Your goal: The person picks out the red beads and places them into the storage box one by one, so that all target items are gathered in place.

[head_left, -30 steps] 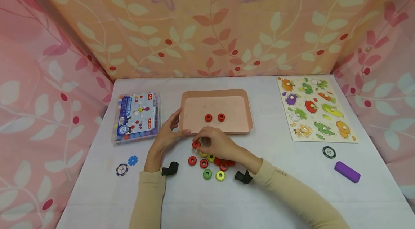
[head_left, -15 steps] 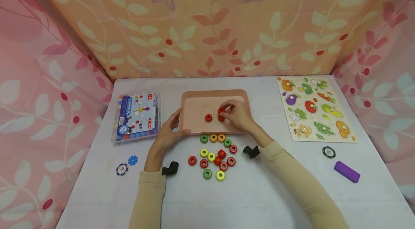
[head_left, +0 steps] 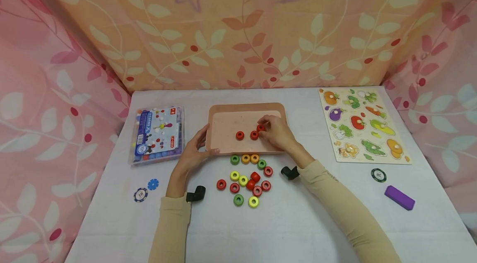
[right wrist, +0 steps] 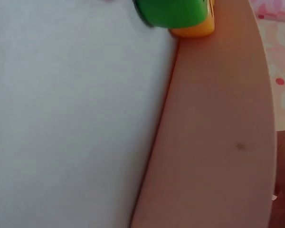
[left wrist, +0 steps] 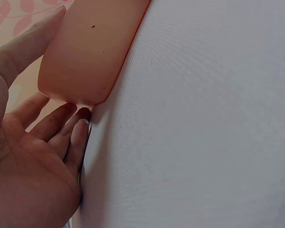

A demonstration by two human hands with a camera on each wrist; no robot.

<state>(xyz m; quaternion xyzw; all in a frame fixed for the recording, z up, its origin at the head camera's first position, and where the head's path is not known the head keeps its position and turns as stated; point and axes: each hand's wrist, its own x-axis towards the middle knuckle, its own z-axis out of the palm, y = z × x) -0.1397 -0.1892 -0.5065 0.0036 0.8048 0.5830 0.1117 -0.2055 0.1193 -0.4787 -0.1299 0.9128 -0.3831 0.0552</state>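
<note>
In the head view my right hand (head_left: 276,131) is over the right part of a pink tray (head_left: 227,108), its thumb and fingers pinching a red ring bead (head_left: 260,128). Right beside that bead lies another red bead (head_left: 254,135), with a third red bead (head_left: 240,135) further left in the tray. My left hand (head_left: 193,151) rests against the tray's front left corner, thumb along the front wall and loose fingers at the left end. The left wrist view shows this hand (left wrist: 42,156) close up. In the right wrist view the tray wall mostly hides the right hand.
In front of the tray lie several loose beads, among them a green bead (head_left: 234,159), an orange bead (head_left: 245,159) and a yellow bead (head_left: 253,201). A plastic box (head_left: 158,132) stands left, a vegetable puzzle board (head_left: 367,126) right. A purple block (head_left: 399,197) lies at right.
My right hand has carried a red bead from in front of the tray into it, then shifted it slightly right, beside another red bead. The left hand has stayed at the tray's corner.
</note>
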